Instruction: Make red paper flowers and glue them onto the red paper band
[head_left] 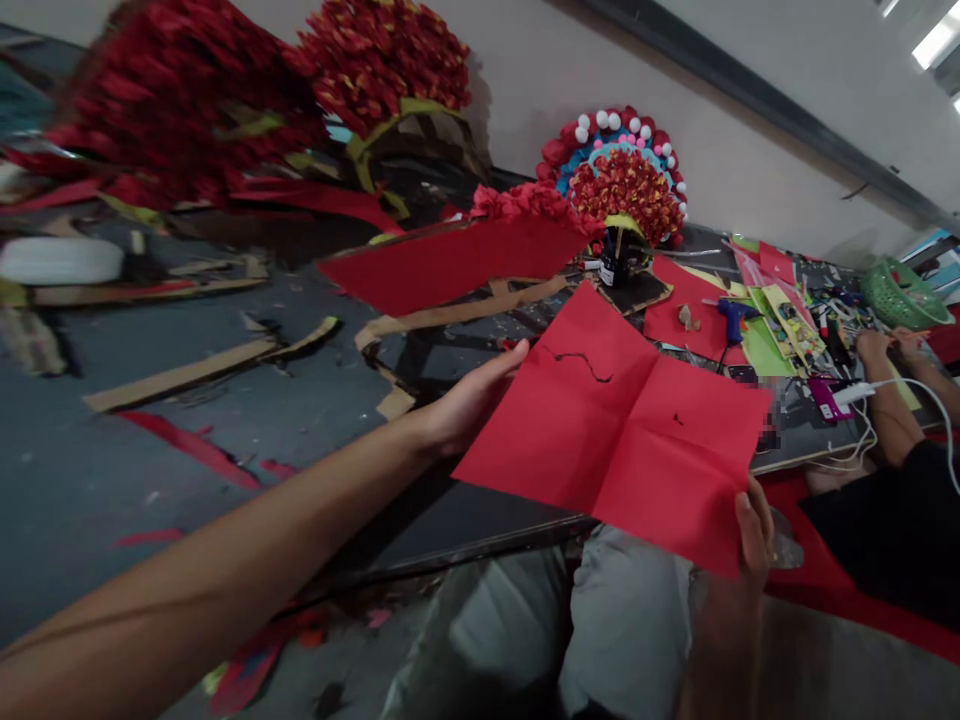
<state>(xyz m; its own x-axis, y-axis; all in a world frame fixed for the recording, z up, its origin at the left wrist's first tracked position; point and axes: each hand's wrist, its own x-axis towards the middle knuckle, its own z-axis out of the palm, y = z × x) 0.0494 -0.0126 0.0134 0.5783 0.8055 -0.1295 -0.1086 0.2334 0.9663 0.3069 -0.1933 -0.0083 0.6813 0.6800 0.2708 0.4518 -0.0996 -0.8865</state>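
Observation:
A creased sheet of red paper (570, 430) is stretched out above my lap, with a wavy dark line and a small dark mark on it. My left hand (476, 400) is at its left edge, thumb showing and the other fingers hidden behind the paper. At the lower right corner, my right hand (754, 530) pinches the sheet, thumb on top. Just beyond the paper stand a red panel with ruffled red trim (457, 265) and a curved cardboard strip (465, 315).
Big red paper-flower pieces (390, 65) and a round decoration with white balls (622, 170) stand by the wall. Cardboard and red scraps litter the dark table (67, 480). To the right are a blue glue gun (735, 318), a green basket (904, 295) and another person's hands (874, 350).

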